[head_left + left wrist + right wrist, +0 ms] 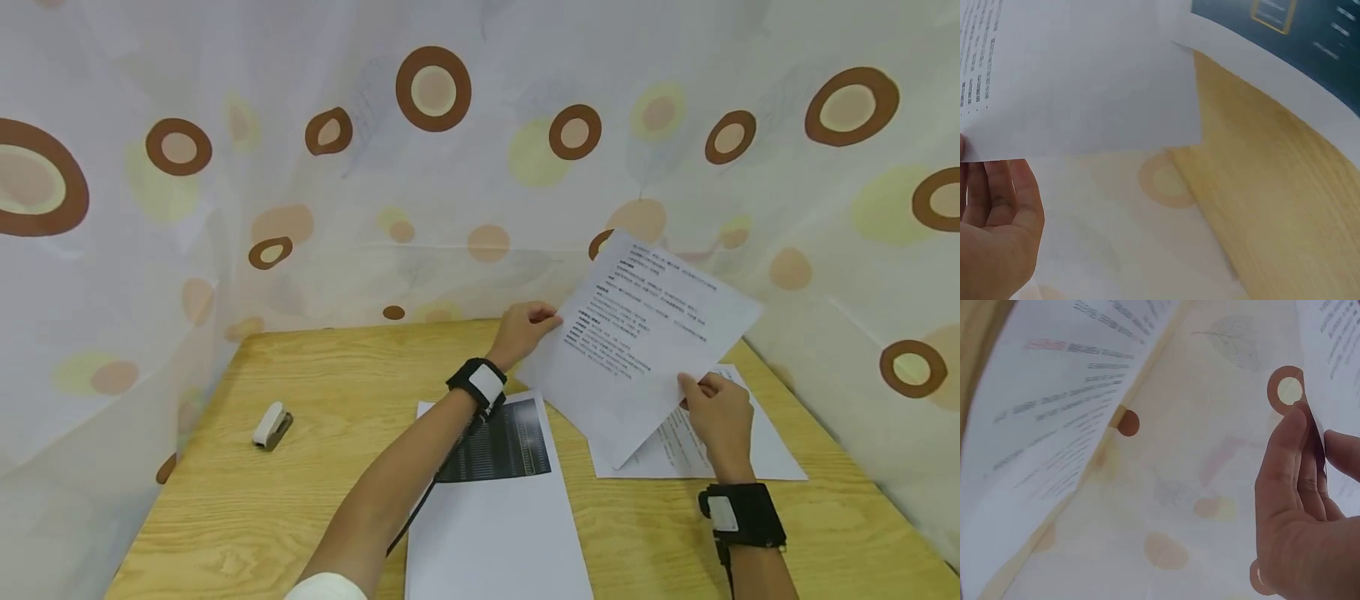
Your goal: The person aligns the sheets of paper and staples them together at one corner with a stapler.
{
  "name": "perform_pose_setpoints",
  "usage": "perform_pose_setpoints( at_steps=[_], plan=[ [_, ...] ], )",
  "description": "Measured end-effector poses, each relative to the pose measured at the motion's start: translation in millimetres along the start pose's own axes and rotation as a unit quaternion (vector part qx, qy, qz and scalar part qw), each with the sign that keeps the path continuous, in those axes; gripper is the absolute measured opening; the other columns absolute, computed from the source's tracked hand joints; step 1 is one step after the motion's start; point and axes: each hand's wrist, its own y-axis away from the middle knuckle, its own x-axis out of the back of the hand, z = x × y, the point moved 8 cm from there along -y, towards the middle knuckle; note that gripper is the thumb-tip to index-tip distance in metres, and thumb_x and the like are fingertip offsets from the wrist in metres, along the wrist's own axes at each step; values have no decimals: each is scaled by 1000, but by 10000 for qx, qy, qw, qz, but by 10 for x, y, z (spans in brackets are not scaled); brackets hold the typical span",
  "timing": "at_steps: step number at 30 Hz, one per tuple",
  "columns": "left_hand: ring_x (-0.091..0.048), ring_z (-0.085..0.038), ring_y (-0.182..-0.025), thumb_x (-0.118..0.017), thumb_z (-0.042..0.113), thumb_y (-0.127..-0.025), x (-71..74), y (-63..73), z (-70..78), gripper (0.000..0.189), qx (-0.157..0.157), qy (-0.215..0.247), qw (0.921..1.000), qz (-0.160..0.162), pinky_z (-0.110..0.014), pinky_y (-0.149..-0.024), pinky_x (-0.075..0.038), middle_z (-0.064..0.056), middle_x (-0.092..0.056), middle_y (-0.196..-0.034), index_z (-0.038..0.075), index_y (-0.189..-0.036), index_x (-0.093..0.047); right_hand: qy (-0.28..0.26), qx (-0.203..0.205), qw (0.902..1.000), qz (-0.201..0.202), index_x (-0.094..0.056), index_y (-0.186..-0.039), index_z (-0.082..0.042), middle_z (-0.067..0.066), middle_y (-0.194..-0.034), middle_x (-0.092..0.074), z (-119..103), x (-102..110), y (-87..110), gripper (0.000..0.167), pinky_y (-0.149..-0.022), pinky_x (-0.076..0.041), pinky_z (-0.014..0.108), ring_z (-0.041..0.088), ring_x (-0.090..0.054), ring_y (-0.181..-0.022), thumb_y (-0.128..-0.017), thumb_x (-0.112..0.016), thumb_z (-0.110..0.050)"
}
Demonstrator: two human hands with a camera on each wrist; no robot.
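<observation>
A printed sheet of paper is held up at a tilt above the table's right side, its lines of text facing the head camera. My left hand pinches its left edge, and my right hand pinches its lower right edge. In the left wrist view the left hand has its fingers behind the sheet's edge. The right wrist view shows the right hand with the sheet between thumb and fingers. Beneath the raised sheet lies another printed sheet, partly hidden by it.
A paper with a dark printed block lies at the front middle of the wooden table, partly under the left forearm. To the left sits a small white and grey stapler. A patterned curtain surrounds the table's back and sides.
</observation>
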Motion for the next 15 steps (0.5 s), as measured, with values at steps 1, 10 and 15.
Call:
perform_pose_setpoints(
  at_steps=[1, 10, 15],
  plan=[
    [-67, -14, -87, -70, 15, -95, 33, -4, 26, 18, -14, 63, 10000, 20, -23, -76, -49, -8, -74, -98, 3, -106, -75, -32, 39, 10000, 21, -69, -94, 6, 16, -80, -72, -32, 13, -8, 38, -55, -40, 25, 9, -60, -63, -101, -58, -29],
    [-67, -16, -99, -69, 22, -96, 242, -37, 227, 27, -41, 299, 9995, -96, -25, -84, -50, -9, -72, -111, 3, -116, -73, -357, 237, 9985, 330, -71, -107, 7, 20, -91, -73, -308, 155, -76, 37, -57, -41, 19, -5, -57, -61, -100, -59, -27],
    [-65, -16, -104, -69, 22, -96, 340, 17, 326, 27, -41, 498, 9987, -88, -25, -87, -49, -9, -71, -114, 4, -116, -73, -462, 420, 9967, 514, -72, -106, 5, 17, -87, -73, -449, 246, -80, 36, -57, -40, 21, -9, -54, -60, -100, -60, -28]
  ],
)
